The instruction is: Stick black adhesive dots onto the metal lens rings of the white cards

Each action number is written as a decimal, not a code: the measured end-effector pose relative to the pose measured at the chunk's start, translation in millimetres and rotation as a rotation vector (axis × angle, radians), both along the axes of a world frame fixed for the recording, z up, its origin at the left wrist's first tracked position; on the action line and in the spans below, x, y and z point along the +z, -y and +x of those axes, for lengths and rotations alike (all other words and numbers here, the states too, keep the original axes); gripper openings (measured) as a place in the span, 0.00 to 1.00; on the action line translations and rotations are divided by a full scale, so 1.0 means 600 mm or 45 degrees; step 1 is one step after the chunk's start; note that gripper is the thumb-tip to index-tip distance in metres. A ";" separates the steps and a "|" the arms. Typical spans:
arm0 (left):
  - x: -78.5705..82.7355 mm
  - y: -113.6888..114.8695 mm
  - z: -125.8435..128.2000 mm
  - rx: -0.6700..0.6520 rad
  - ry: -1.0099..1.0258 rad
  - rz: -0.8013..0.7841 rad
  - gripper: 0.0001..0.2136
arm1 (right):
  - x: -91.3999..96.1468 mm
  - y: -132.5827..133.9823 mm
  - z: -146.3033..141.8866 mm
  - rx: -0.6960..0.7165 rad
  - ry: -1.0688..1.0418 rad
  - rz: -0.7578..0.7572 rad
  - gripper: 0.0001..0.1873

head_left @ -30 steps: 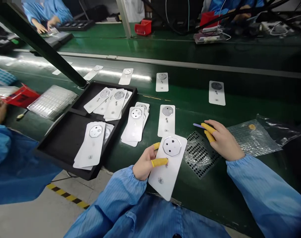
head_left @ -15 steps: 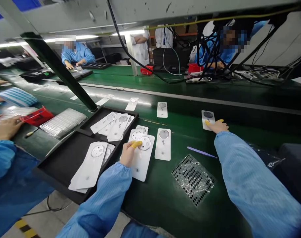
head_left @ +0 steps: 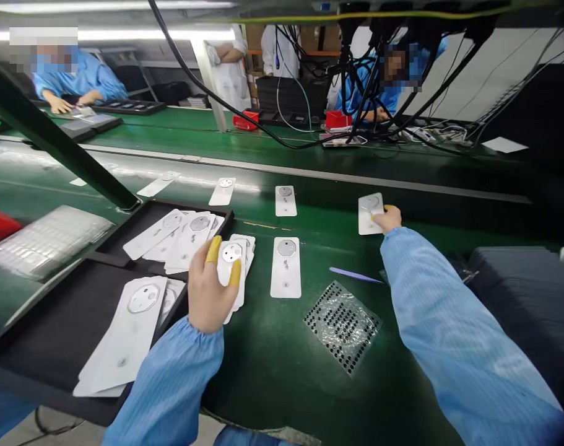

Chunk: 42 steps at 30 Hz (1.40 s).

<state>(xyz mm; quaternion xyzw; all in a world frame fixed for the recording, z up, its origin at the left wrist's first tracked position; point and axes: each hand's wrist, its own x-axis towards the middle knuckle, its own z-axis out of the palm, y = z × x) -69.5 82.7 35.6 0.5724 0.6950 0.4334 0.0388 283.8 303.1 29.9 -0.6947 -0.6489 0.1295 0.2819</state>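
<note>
My right hand (head_left: 389, 219), a yellow cot on a finger, pinches the right edge of a white rectangular plate (head_left: 366, 224) with a round grey area. My left hand (head_left: 209, 292) is open, its yellow-capped thumb and finger spread. It hovers at the left side of a small pile of similar white plates (head_left: 238, 291), partly hiding it. A single white plate (head_left: 286, 279) lies flat between the hands. Left of my left hand, a stack of white plates (head_left: 130, 341) lies in a black tray (head_left: 63, 322); more plates (head_left: 189, 251) fan out in the tray behind.
A purple tweezer-like tool (head_left: 355, 275) and a clear sheet of black dots (head_left: 343, 325) lie in front. Several white plates, one here (head_left: 286, 201), are spaced along the green belt. Dark stacked trays (head_left: 527, 303) stand right. Cables (head_left: 356, 93) hang overhead. Co-workers sit opposite.
My left hand has let go of the white plate and opened. My right hand has gone from reaching over a plate to gripping its edge. The view has swung right.
</note>
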 end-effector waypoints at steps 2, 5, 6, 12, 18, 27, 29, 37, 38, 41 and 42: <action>0.001 0.020 0.040 -0.224 0.390 -0.096 0.29 | 0.010 0.043 -0.039 0.142 -0.146 -0.051 0.16; -0.002 0.024 0.107 -0.444 1.076 -0.330 0.40 | 0.007 0.157 -0.119 0.384 -0.342 -0.180 0.16; -0.003 0.022 0.124 -0.481 1.247 -0.369 0.42 | 0.003 0.203 -0.143 0.460 -0.393 -0.224 0.15; -0.004 0.040 0.105 -0.436 1.434 -0.370 0.43 | -0.037 0.442 -0.150 0.772 -0.525 -0.146 0.24; -0.027 0.106 0.066 -0.385 1.015 -0.713 0.11 | -0.107 0.517 -0.076 0.743 -0.149 0.242 0.18; -0.045 0.125 0.177 -0.734 1.231 -1.083 0.20 | -0.074 0.535 -0.056 0.869 -0.211 0.322 0.29; -0.045 0.123 0.185 -0.712 1.304 -1.098 0.18 | -0.057 0.529 -0.056 0.894 -0.271 0.279 0.24; -0.054 0.132 0.195 -0.730 1.392 -1.077 0.16 | -0.045 0.502 -0.098 0.703 -0.436 0.206 0.16; -0.054 0.133 0.196 -0.719 1.396 -1.073 0.16 | -0.050 0.501 -0.099 0.717 -0.420 0.206 0.16; -0.056 0.135 0.199 -0.629 1.474 -1.096 0.17 | -0.063 0.502 -0.097 0.804 -0.370 0.241 0.19; -0.058 0.136 0.200 -0.606 1.507 -1.117 0.18 | -0.066 0.503 -0.096 0.829 -0.354 0.264 0.20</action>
